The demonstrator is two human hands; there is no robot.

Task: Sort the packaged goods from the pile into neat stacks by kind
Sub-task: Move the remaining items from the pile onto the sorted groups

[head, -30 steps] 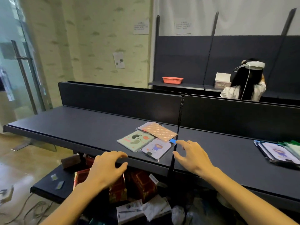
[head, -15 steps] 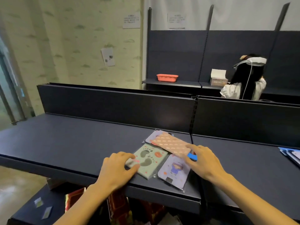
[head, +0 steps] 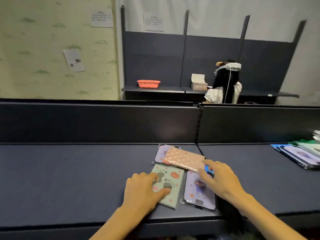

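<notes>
The left hand (head: 143, 193) rests with relaxed fingers on the green paw-print package (head: 168, 184), while the right hand (head: 219, 179) pinches the near end of the pink package (head: 184, 159). These lie with two lilac packages (head: 199, 193) in a small pile on the dark shelf (head: 78, 170); another stack (head: 301, 155) sits well apart at the right.

Green paw-print pack (head: 170, 186) flat near shelf edge; lilac figure pack (head: 199, 193) just right of it. Pink scalloped pack (head: 184, 160) overlaps another, probably lilac (head: 160, 155). Separate stack (head: 301, 155) far right.
</notes>
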